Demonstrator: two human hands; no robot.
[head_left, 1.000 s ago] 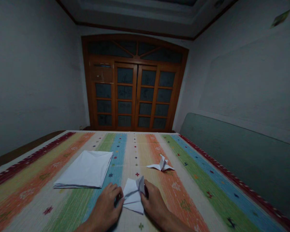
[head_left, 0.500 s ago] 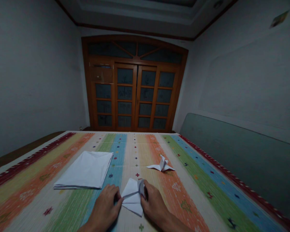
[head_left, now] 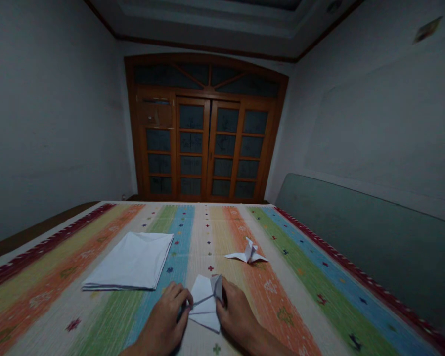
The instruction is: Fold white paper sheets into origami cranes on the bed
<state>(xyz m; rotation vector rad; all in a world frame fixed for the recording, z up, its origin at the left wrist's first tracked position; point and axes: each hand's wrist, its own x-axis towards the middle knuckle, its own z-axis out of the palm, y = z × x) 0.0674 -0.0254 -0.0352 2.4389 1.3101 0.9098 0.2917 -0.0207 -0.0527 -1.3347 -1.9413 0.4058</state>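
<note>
A small white folded paper lies near the bottom middle of the view on the striped cloth, across a blue and a pale stripe, pinched from both sides. It is partly folded, with a dark crease line running across it and one flap standing up at its right top corner. The left hand comes in from below, knuckles up, fingers curled in a narrow pinch on the paper's left edge. The right hand mirrors it, thumb and fingers closed on the raised flap at the right. Beyond the hands, on an orange stripe, sits a finished paper crane, well apart from them. To the left lies a flat stack of white sheets. A wooden door with glass panes stands past the cloth's far end.
</note>
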